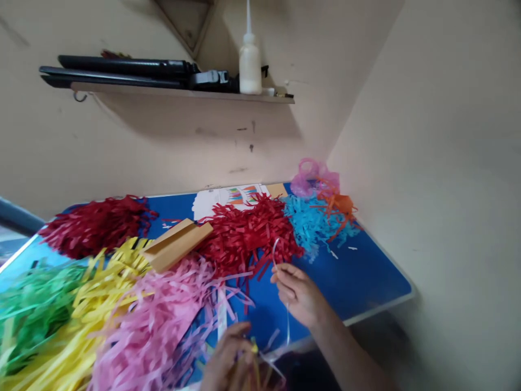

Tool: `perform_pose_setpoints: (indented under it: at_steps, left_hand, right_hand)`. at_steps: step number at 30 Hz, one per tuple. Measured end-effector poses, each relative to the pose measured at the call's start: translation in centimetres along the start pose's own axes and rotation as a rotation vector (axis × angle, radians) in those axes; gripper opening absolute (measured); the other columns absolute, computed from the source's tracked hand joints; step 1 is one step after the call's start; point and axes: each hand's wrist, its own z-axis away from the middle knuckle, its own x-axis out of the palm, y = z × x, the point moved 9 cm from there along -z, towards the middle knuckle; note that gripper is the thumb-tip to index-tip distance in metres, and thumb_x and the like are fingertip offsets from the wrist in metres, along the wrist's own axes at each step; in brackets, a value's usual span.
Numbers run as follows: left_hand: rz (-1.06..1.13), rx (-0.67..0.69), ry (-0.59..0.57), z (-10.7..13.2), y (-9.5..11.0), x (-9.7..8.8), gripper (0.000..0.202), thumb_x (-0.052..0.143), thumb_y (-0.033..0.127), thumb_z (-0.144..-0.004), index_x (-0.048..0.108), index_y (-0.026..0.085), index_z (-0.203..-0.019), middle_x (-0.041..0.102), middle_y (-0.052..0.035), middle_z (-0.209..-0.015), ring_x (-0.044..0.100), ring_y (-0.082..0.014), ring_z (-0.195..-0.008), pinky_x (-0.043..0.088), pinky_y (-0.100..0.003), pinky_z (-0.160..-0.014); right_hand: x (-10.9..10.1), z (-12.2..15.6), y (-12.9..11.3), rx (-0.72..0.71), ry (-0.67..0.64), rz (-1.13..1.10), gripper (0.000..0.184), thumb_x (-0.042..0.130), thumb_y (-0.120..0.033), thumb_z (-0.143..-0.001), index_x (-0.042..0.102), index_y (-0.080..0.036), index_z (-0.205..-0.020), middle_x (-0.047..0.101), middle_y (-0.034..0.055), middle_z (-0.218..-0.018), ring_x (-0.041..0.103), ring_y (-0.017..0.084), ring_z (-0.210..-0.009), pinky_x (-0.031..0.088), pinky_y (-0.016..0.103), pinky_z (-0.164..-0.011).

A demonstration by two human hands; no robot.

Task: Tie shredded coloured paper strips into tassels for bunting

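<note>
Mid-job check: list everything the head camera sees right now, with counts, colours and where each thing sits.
red paper strip bunches: two, red, far left and centre
green paper strip bunch: one, green, left edge
yellow paper strip bunch: one, yellow, beside the green
pink paper strip bunch: one, pink, front
light blue paper strip bunch: one, light blue, far right
orange paper strips: one clump, orange, over the light blue
plastic bag: one, pink, far corner
folded card: one, tan, on the strips
printed sheet: one, white with coloured stripes, far edge
table top: one, blue, beneath everything
wall shelf: one, tan, above
plastic bottle: one, white, on the shelf
long objects: several, black, on the shelf
ribbon: one, clear, in the right hand
narrow strips: a few, yellow, in the left hand
left hand: one, bottom centre
right hand: one, centre right
</note>
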Motion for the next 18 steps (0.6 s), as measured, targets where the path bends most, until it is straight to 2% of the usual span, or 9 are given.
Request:
perform_pose_setpoints:
  at_steps: [1,3,5,6,8,10,14,18]
  left_hand:
    - [0.023,-0.013,0.106,-0.4,0.6,-1.6,0.031,0.072,0.053,-0.072,0.072,0.022,-0.073,0.071,-0.0101,-0.097,0.063,-0.0263,-0.098,0.048,-0.03,-0.087]
    - [0.209,-0.218,0.202,-0.9,0.2,-2.9,0.03,0.081,0.047,-0.063,0.073,0.021,-0.077,0.072,-0.0067,-0.083,0.066,-0.0223,-0.082,0.052,-0.027,-0.075]
    - [0.508,-0.464,0.194,-0.7,-0.8,-1.8,0.039,0.087,0.039,-0.055,0.073,0.019,-0.086,0.072,-0.0036,-0.075,0.066,-0.0175,-0.065,0.053,-0.025,-0.062]
    - [0.64,-0.535,0.193,-0.6,-0.8,-1.0,0.043,0.089,0.033,-0.052,0.072,0.018,-0.089,0.073,-0.0032,-0.075,0.067,-0.0163,-0.062,0.053,-0.024,-0.06]
    - [0.823,-0.577,0.23,-0.4,-0.7,0.0,0.046,0.091,0.024,-0.049,0.071,0.017,-0.09,0.074,-0.0033,-0.077,0.068,-0.0152,-0.059,0.055,-0.025,-0.059]
    - [0.906,-0.579,0.291,-0.2,-0.8,0.3,0.044,0.092,0.018,-0.045,0.07,0.016,-0.083,0.075,-0.0028,-0.074,0.069,-0.0149,-0.057,0.057,-0.025,-0.058]
    - [0.972,-0.61,0.287,0.1,-0.8,0.8,0.042,0.092,0.014,-0.045,0.068,0.016,-0.079,0.075,-0.0025,-0.075,0.071,-0.0166,-0.06,0.059,-0.026,-0.06]
    - [0.986,-0.62,0.277,0.1,-0.7,0.5,0.041,0.092,0.013,-0.047,0.067,0.015,-0.081,0.074,-0.0014,-0.074,0.069,-0.0133,-0.055,0.057,-0.023,-0.056]
  right_hand:
    - [0.3,0.4,0.3,0.001,-0.014,0.08,0.027,0.085,-0.032,-0.065,0.069,-0.016,-0.078,0.064,-0.001,-0.064,0.026,0.0,-0.041,0.018,0.014,-0.039]
    - [0.9,1.3,0.8,-0.038,-0.008,0.257,0.024,0.082,-0.036,-0.067,0.068,-0.016,-0.071,0.056,-0.004,-0.056,0.028,0.003,-0.042,0.02,0.017,-0.04]
    - [1.6,2.4,0.7,-0.148,0.026,0.491,0.02,0.077,-0.034,-0.072,0.068,-0.017,-0.068,0.053,-0.0048,-0.055,0.034,0.005,-0.045,0.027,0.018,-0.044]
    - [2.0,2.9,0.4,-0.225,0.042,0.615,0.017,0.074,-0.032,-0.075,0.069,-0.017,-0.067,0.055,-0.004,-0.056,0.039,0.006,-0.048,0.031,0.019,-0.047]
    - [3.2,4.0,-0.1,-0.374,0.048,0.827,0.015,0.069,-0.028,-0.079,0.071,-0.018,-0.068,0.063,-0.0013,-0.061,0.051,0.01,-0.055,0.039,0.021,-0.055]
    - [4.1,4.6,-0.2,-0.466,0.04,0.949,0.015,0.067,-0.026,-0.081,0.073,-0.019,-0.07,0.068,0.0005,-0.064,0.058,0.013,-0.06,0.042,0.022,-0.058]
    - [4.9,5.0,-0.5,-0.565,0.035,1.076,0.017,0.064,-0.025,-0.083,0.073,-0.02,-0.07,0.071,0.0013,-0.066,0.063,0.014,-0.06,0.045,0.023,-0.059]
    - [5.4,5.2,-0.5,-0.606,0.021,1.149,0.017,0.063,-0.021,-0.083,0.071,-0.02,-0.068,0.07,0.0004,-0.064,0.063,0.014,-0.06,0.044,0.023,-0.059]
